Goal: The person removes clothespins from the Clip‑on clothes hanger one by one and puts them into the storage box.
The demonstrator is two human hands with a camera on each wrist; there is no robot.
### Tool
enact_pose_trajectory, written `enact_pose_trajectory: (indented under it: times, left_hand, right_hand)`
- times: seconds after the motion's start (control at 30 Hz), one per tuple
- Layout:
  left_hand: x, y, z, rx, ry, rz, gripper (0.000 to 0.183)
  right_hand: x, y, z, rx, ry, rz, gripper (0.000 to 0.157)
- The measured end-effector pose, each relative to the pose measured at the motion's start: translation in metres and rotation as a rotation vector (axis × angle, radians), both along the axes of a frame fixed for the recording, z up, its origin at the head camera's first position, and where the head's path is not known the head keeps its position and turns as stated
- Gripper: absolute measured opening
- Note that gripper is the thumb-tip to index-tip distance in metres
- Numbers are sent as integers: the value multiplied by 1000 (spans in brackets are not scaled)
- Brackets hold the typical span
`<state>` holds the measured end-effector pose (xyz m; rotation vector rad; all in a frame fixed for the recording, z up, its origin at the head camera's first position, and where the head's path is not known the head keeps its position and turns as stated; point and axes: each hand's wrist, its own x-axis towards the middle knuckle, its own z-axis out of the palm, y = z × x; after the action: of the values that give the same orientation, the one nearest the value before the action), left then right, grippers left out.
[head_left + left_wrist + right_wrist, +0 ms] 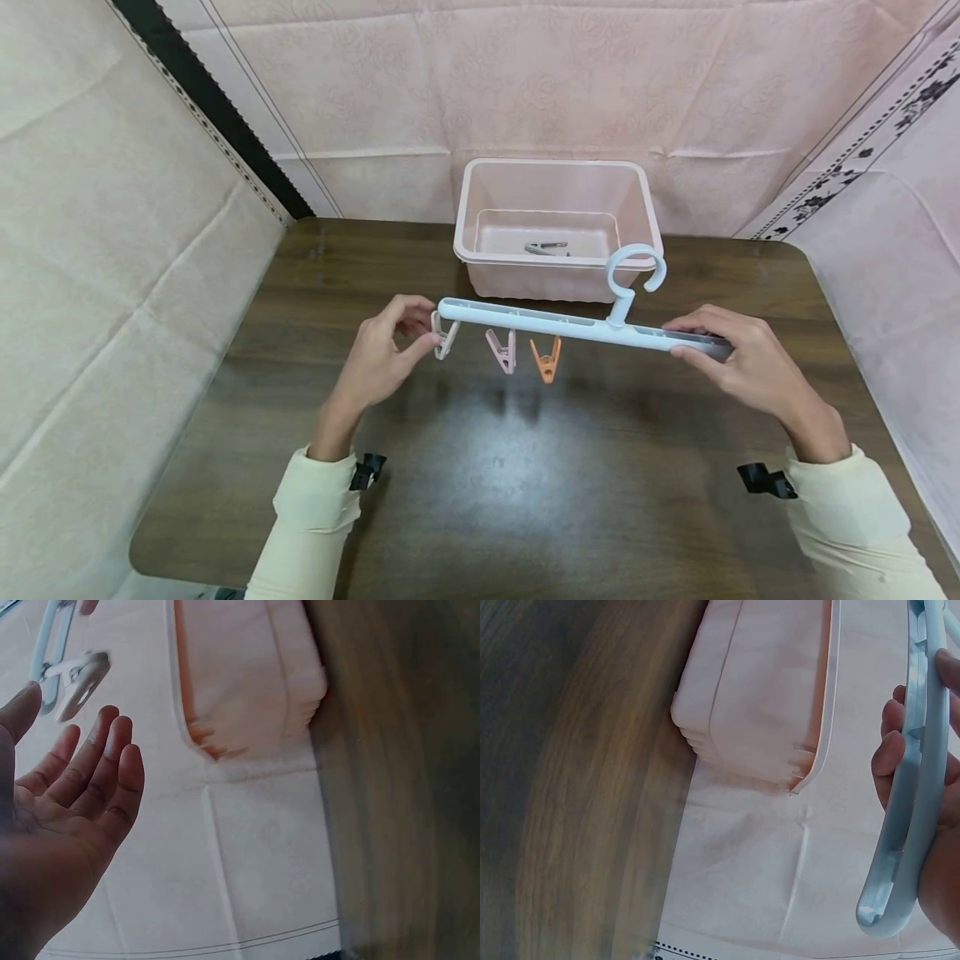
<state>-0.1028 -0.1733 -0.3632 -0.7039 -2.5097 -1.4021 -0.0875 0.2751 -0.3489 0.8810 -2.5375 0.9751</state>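
Note:
A light blue hanger point(540, 323) with a hook point(637, 258) is held up over the table, slightly tilted down to the right. My right hand point(731, 354) grips its right end, thumb on the near side and fingers round the far side. From the left end hangs a white clothespin point(444, 335); a pink clothespin point(502, 351) and an orange clothespin point(547, 360) hang farther along. My left hand point(386, 350) is beside the white clothespin, fingertips close to it. In the left wrist view, the left hand's fingers are spread, with a gap between them and the white clothespin point(84, 681).
Behind the hanger, a pale pink plastic bin point(540, 282) stands at the table's back edge, with grey clothespins point(547, 248) on its floor. Patterned cloth point(555, 83) hangs behind the brown wooden table point(480, 517) and at both sides.

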Motion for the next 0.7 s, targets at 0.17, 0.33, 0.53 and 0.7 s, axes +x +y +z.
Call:
enact_pose_trajectory:
  times: [0.17,0.33,0.53,0.7]
  left_hand:
    - [2,5,-5,-34,-45,4,42]
    - [4,7,-8,7,-106,12,44]
    - [3,9,-12,168,-262,4,36]
    - [2,12,-13,259,-330,-7,29]
  right_hand:
    - [0,0,1,-4,-5,-3,47]
    - [-1,1,1,-7,3,-4,47]
    - [-1,3,2,-11,2,-14,46]
    - [-1,5,2,-10,6,-15,46]
